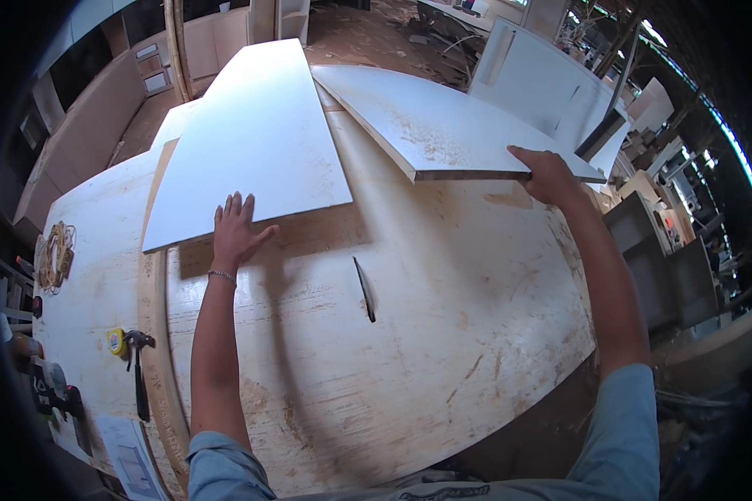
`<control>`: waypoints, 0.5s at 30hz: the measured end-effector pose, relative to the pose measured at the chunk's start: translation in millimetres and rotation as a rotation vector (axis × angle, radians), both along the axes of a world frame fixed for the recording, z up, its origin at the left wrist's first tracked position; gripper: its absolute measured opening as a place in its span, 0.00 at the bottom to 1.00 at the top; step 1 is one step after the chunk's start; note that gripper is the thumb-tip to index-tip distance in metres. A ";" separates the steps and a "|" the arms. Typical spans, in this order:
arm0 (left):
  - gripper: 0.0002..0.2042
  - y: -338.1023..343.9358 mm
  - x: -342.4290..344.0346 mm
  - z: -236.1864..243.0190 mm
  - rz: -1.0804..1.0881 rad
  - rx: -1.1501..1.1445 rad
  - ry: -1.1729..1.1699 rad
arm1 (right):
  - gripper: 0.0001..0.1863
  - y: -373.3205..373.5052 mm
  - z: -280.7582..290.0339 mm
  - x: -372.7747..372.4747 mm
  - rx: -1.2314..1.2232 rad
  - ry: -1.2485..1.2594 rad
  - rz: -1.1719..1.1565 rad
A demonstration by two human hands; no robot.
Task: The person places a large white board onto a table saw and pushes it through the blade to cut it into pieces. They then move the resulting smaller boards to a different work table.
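My left hand (238,230) is spread, fingers apart, over the near edge of a long white panel (255,125) lying on the worktable (459,317). My right hand (547,175) grips the near edge of a second white panel (443,117), thumb or finger on top; this panel is angled, partly raised off the table, with sawdust on its face. Between my arms lies a thin black tool or pencil (364,288).
At the left lie a cord coil (57,255), a tape measure (117,342), a hammer (138,359), cordless tools (50,392) and a printed sheet (125,451). A wooden strip (154,334) runs along the table. Upright panels (518,75) and cabinet pieces (677,275) stand right and behind.
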State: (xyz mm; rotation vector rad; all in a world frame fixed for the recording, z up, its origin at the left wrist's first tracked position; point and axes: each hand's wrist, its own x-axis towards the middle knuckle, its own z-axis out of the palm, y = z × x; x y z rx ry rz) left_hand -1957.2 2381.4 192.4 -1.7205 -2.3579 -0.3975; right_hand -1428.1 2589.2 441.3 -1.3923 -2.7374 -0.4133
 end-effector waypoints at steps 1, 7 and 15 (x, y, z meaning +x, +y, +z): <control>0.36 -4.8 -2.1 14.0 -0.043 -0.031 0.041 | 0.33 -4.7 -7.9 0.6 -0.033 -0.019 -0.013; 0.18 28.5 -44.0 45.8 0.028 0.179 0.218 | 0.32 -0.5 -32.6 4.3 0.010 -0.157 0.036; 0.04 15.0 -51.3 103.4 0.005 0.019 0.428 | 0.25 -12.4 -29.6 -1.5 0.035 -0.120 0.042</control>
